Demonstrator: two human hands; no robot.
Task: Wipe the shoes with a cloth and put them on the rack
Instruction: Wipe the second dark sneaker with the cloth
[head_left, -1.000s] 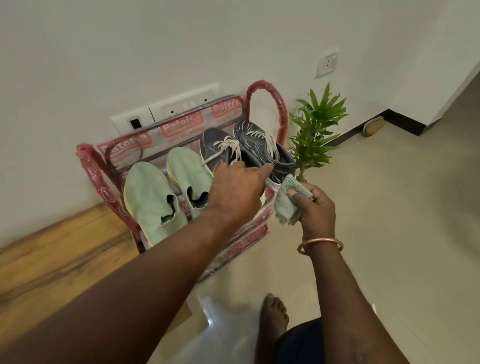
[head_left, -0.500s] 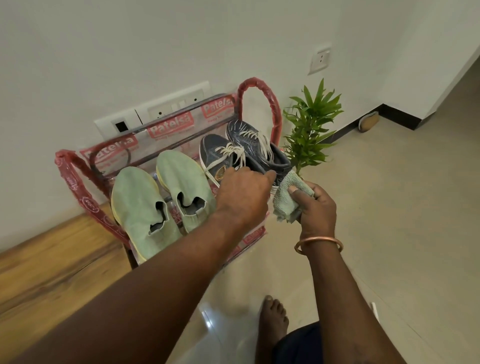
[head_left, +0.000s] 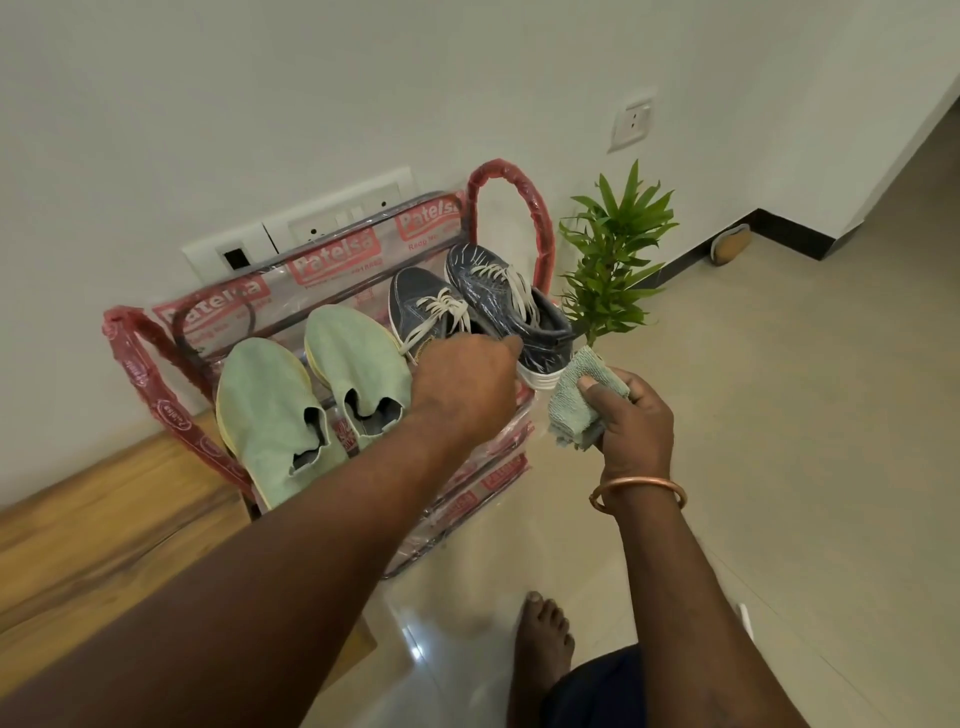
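Your left hand (head_left: 467, 387) covers the heels of the 2 navy sneakers (head_left: 498, 291) at the right of the rack (head_left: 506, 169); can't tell if it grips. Right hand (head_left: 631, 415) clutches the cloth (head_left: 576, 400). Seat both heels flat beside the 2 green slip-ons (head_left: 270, 400), then release.

Copper bangle (head_left: 638, 492) behind right hand (head_left: 631, 415); navy garment (head_left: 597, 691) at leg; bare foot (head_left: 543, 639).

You have a green plant (head_left: 613, 270) right of centre, a white switch plate (head_left: 296, 228) upper left, a wall socket (head_left: 631, 122) upper right
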